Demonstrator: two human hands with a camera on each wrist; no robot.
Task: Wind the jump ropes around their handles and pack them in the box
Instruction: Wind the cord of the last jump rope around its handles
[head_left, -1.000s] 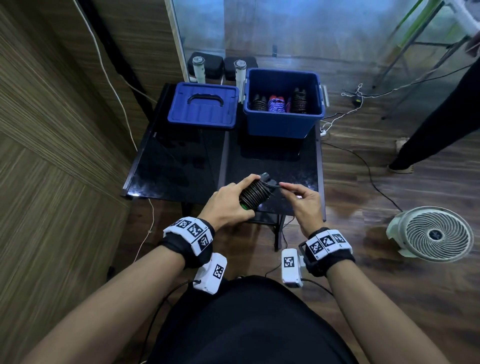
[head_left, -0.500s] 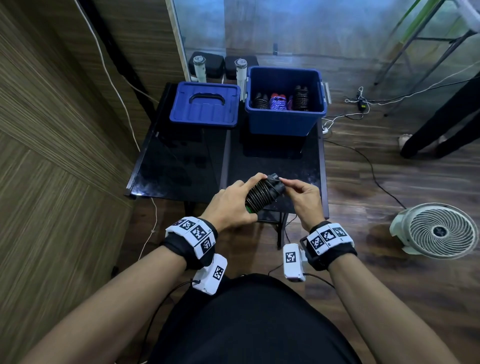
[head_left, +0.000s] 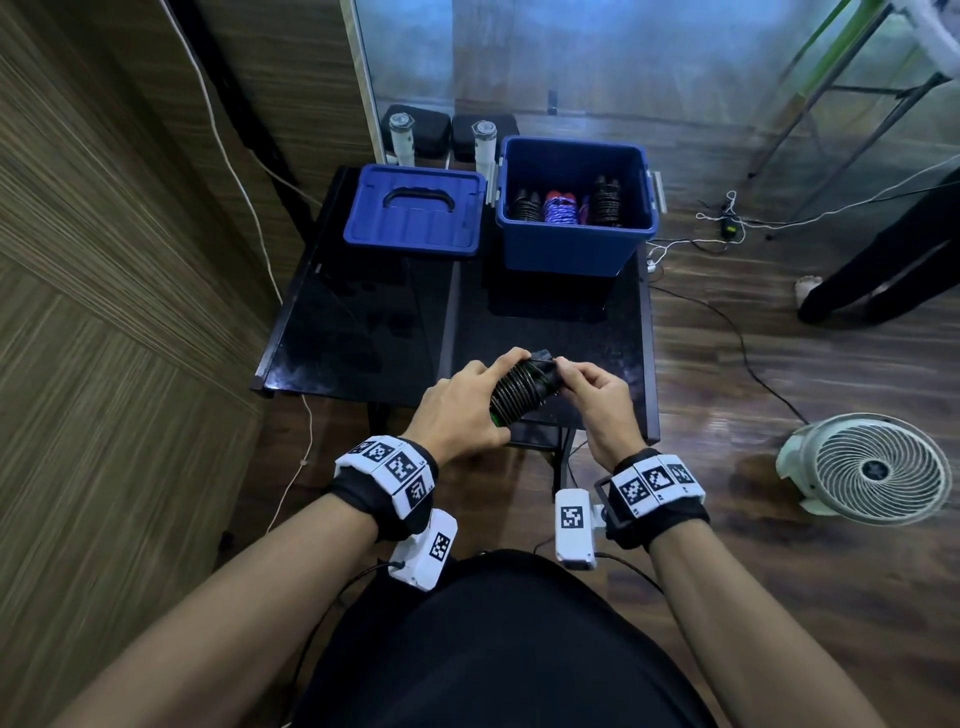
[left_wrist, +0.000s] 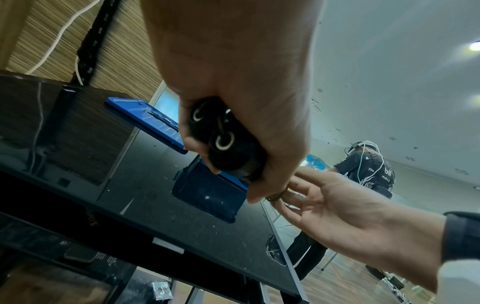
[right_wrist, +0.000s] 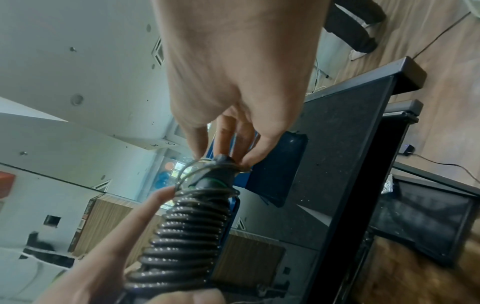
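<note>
A black jump rope (head_left: 522, 389) is coiled tightly round its paired handles over the near edge of the black table (head_left: 363, 332). My left hand (head_left: 467, 400) grips the wound bundle (right_wrist: 187, 232); the two handle butts (left_wrist: 221, 142) show under its palm. My right hand (head_left: 587, 387) pinches the last thin loop of rope (right_wrist: 205, 164) at the handles' top end. The open blue box (head_left: 574, 244) stands at the table's far right. Inside it lie two wound black ropes (head_left: 607, 200) and a purple-and-red one (head_left: 561, 208).
The blue lid (head_left: 413, 210) lies left of the box. A white floor fan (head_left: 867, 467) stands on the wood floor at right. Cables (head_left: 727, 322) trail there, and another person's dark legs (head_left: 883, 260) are at far right. A wood-panel wall (head_left: 104, 312) runs close on the left.
My right hand has closed in on the bundle's top end, bringing the loose rope tail against the handles. The bundle has tilted a little; the person at right has stepped.
</note>
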